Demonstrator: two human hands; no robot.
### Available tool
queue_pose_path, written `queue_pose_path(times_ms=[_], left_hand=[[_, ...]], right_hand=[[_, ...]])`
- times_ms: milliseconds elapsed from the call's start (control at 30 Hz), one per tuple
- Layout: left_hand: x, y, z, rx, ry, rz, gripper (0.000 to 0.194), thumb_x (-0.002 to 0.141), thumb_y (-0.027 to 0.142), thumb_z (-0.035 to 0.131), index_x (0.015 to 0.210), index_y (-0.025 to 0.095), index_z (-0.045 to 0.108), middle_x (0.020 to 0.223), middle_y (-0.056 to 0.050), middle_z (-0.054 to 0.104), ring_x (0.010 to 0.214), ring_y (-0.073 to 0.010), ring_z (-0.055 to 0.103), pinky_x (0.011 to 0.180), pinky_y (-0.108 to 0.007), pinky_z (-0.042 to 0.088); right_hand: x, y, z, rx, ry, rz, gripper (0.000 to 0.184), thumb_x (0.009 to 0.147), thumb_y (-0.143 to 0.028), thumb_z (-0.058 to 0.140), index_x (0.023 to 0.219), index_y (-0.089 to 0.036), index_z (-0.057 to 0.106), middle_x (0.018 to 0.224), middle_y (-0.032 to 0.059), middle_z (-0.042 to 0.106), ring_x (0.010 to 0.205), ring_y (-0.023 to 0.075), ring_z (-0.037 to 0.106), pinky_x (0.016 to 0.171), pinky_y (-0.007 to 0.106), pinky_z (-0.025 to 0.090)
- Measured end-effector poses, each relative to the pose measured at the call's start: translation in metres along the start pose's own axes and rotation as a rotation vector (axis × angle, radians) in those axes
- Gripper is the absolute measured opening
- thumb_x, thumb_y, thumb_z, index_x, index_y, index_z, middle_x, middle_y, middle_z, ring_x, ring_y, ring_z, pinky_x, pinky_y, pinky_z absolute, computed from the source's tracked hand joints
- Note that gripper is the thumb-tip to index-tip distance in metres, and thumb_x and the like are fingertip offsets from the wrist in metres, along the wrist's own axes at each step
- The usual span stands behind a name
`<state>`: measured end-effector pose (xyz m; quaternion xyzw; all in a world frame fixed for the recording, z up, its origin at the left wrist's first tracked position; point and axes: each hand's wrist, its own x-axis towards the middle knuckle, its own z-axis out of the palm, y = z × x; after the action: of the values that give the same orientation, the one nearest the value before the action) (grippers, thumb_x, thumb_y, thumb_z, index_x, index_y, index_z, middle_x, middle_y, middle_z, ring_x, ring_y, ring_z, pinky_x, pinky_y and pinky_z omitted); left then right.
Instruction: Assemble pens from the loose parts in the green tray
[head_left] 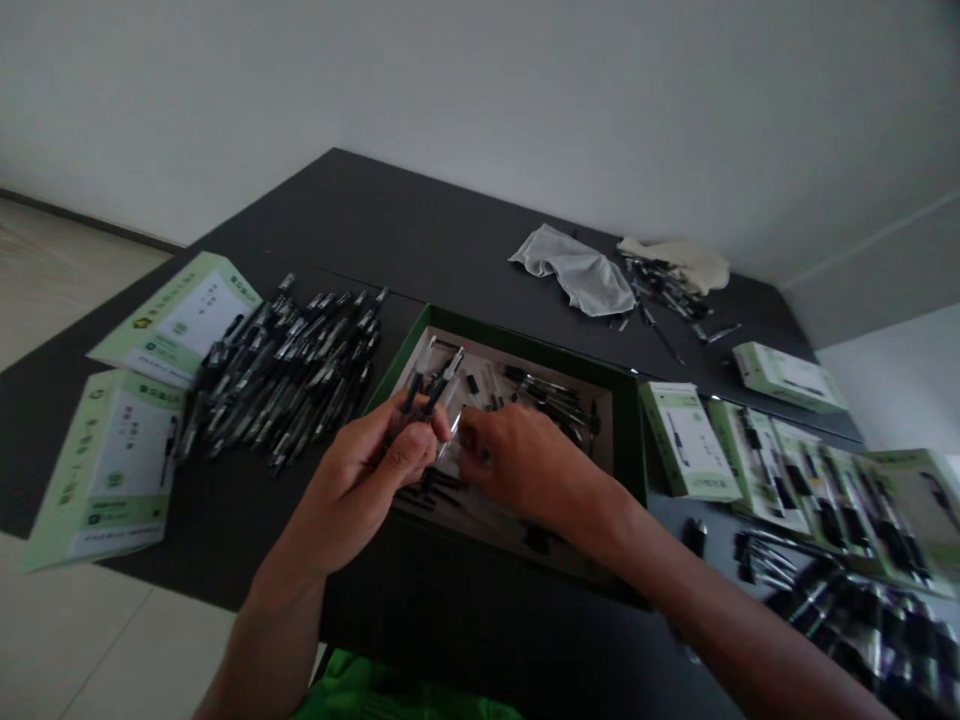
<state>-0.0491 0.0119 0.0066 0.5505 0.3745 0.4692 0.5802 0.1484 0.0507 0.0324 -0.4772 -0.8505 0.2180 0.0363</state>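
My left hand (382, 465) is closed round a few pens (436, 380), their dark and white ends pointing up and away from me. Close beside it, my right hand (517, 455) has its fingers pinched on a clear pen part (452, 428), partly hidden by the fingers. Both hands are over a shallow dark green box (517, 345) with a pale bottom. Loose black and clear pen parts (551, 395) lie inside that box, and the hands cover some of them.
Many pens (300, 370) are heaped left, beside two green-white cartons (112, 470). Farther back lie a grey cloth (574, 270), a beige cloth (679, 262) and loose pens (664, 285). Cartons (690, 440), open boxes of pens (832, 500) and black pens (870, 620) occupy the right.
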Motion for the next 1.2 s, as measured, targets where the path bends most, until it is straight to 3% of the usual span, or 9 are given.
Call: queue_pose_path(times_ms=[100,233,500,767,900,1033,1100,1200], left_hand=[[0.001,0.002,-0.002,0.052,-0.042,-0.015,0.028,0.108,0.046,0.053,0.103,0.023,0.067,0.069,0.005,0.042,0.058,-0.0103,0.034,0.052,-0.022,0.031],[0.003,0.006,0.000,0.217,-0.014,-0.010,0.032,0.105,0.050,0.057,0.098,0.022,0.070,0.070,0.003,0.048,0.059,-0.0107,0.040,0.052,-0.021,0.033],[0.007,0.008,0.003,0.278,-0.001,0.010,0.031,0.103,0.049,0.059,0.096,0.022,0.072,0.076,0.000,0.062,0.060,-0.0124,0.048,0.052,-0.020,0.038],[0.005,0.008,0.006,0.271,0.001,0.008,0.031,0.103,0.049,0.060,0.097,0.021,0.075,0.085,-0.004,0.071,0.078,-0.0190,0.065,0.068,-0.025,0.052],[0.004,0.007,0.004,0.261,0.019,0.022,0.031,0.102,0.049,0.062,0.093,0.021,0.072,0.081,-0.003,0.068,0.073,-0.0168,0.062,0.062,-0.022,0.048],[0.003,0.002,0.002,0.096,0.125,0.063,0.029,0.102,0.048,0.063,0.098,0.020,0.071,0.071,0.001,0.054,0.060,-0.0113,0.047,0.054,-0.020,0.039],[0.004,-0.001,0.001,-0.053,0.191,0.124,0.025,0.104,0.045,0.062,0.100,0.021,0.070,0.067,0.005,0.042,0.054,-0.0092,0.035,0.050,-0.020,0.031],[0.007,-0.003,0.002,-0.185,0.243,0.193,0.021,0.105,0.041,0.061,0.099,0.022,0.070,0.065,0.006,0.035,0.054,-0.0087,0.030,0.049,-0.019,0.028]], right_hand=[[-0.014,0.012,-0.023,0.408,0.255,0.028,0.005,0.091,-0.020,0.066,0.092,-0.018,0.070,0.080,0.0022,0.075,0.067,0.0142,0.067,0.063,0.026,0.049],[-0.026,0.015,-0.040,0.899,0.578,0.012,0.013,0.097,-0.034,0.064,0.093,-0.022,0.066,0.092,0.0013,0.073,0.070,0.0111,0.060,0.058,0.023,0.047],[-0.019,0.003,-0.041,0.894,0.673,-0.086,0.010,0.097,-0.035,0.068,0.098,-0.025,0.070,0.098,0.0011,0.070,0.084,0.0147,0.060,0.078,0.030,0.049],[-0.017,0.001,-0.039,0.829,0.608,-0.110,0.012,0.099,-0.036,0.066,0.099,-0.025,0.070,0.100,0.0017,0.070,0.088,0.0165,0.062,0.081,0.032,0.048],[-0.018,-0.002,-0.039,0.763,0.522,-0.113,0.010,0.098,-0.033,0.068,0.102,-0.024,0.071,0.104,0.0017,0.073,0.088,0.0157,0.061,0.080,0.032,0.047],[-0.012,0.004,-0.038,0.764,0.408,-0.135,0.025,0.100,-0.033,0.067,0.122,-0.022,0.070,0.114,0.0032,0.075,0.087,0.0143,0.063,0.078,0.029,0.049],[-0.005,0.007,-0.032,0.615,0.334,-0.122,0.019,0.101,-0.028,0.065,0.117,-0.020,0.073,0.106,0.0034,0.076,0.083,0.0142,0.063,0.076,0.028,0.048],[0.010,0.006,-0.018,0.206,0.149,-0.147,0.014,0.099,-0.016,0.066,0.104,-0.017,0.078,0.102,0.0060,0.078,0.094,0.0185,0.066,0.085,0.031,0.046]])
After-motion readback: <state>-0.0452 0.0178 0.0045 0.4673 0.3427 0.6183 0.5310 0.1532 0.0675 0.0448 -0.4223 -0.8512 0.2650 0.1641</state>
